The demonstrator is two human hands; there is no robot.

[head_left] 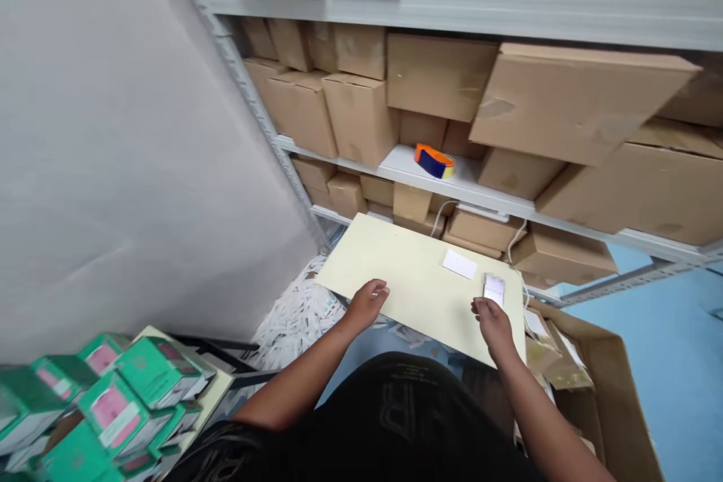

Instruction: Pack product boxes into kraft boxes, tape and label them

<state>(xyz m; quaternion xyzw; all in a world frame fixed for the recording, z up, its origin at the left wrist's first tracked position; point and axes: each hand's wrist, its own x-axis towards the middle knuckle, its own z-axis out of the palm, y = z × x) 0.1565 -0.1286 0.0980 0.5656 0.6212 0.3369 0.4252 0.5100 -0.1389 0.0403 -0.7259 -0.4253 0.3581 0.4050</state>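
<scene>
My left hand hovers over the near edge of the pale yellow tabletop. Its fingers are loosely bent, with a gap to the thumb and nothing between them. At the right part of the table, my right hand has its fingers curled together. Just beyond its knuckles is a small flat phone-like object with a light face, partly pixelated; the hand covers its lower edge. Whether the fingers grip it or something smaller is hidden. A white card lies flat farther back on the table.
Metal shelving packed with cardboard boxes rises behind the table. An orange, blue and yellow tape roll sits on a shelf. Green boxes are stacked at left; shredded paper covers the floor. An open carton stands at right.
</scene>
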